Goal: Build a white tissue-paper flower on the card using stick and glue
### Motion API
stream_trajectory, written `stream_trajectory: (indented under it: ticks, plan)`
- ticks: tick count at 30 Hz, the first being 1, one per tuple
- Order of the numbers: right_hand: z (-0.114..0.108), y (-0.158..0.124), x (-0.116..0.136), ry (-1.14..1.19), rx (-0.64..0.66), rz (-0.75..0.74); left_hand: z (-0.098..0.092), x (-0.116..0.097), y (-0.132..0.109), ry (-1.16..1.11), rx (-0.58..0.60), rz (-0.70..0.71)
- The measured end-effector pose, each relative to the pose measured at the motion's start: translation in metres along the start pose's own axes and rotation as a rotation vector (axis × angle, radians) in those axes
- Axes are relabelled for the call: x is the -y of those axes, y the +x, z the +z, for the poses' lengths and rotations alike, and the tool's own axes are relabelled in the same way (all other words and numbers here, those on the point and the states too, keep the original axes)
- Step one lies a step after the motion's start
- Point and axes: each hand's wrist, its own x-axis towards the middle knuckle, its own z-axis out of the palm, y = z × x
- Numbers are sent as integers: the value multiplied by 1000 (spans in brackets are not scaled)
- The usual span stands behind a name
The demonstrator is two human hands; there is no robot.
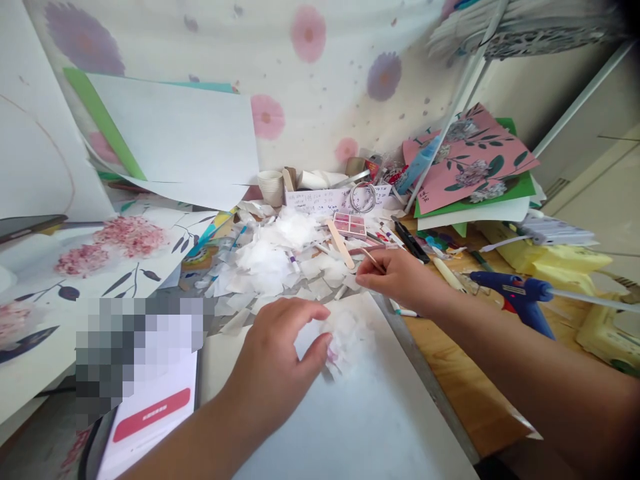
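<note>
My left hand (280,353) rests on a white sheet (360,413), its thumb and fingers pinched round a small bunch of white tissue petals (345,340). My right hand (395,277) is further back at the edge of a heap of white paper scraps (273,257). Its fingers are closed on a thin wooden stick (371,259) that points up and to the left. A flat wooden craft stick (340,243) lies just beyond it.
A blue glue gun (515,293) lies on the wooden table at the right. Pink and green floral card sheets (470,167) lean at the back right. A phone (150,413) lies at the lower left. Large paper sheets (175,140) and floral prints cover the left. Pens, a paper cup (271,187) and small tools crowd the back.
</note>
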Motion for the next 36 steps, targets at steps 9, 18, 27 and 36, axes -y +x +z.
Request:
stream_trajectory:
  ticks: [9,18,27,36]
  plan:
    - [7,-47,40,655,183,207,3,-11,-4,-473,142,-234]
    - [3,-29,-1,202,-102,180,-4,8,11,-248,-245,-433]
    - [5,5,0,124,-78,30,-7,10,11,-436,-263,-375]
    - [-5,7,20,-167,68,18,-2,2,3,-421,-79,-339]
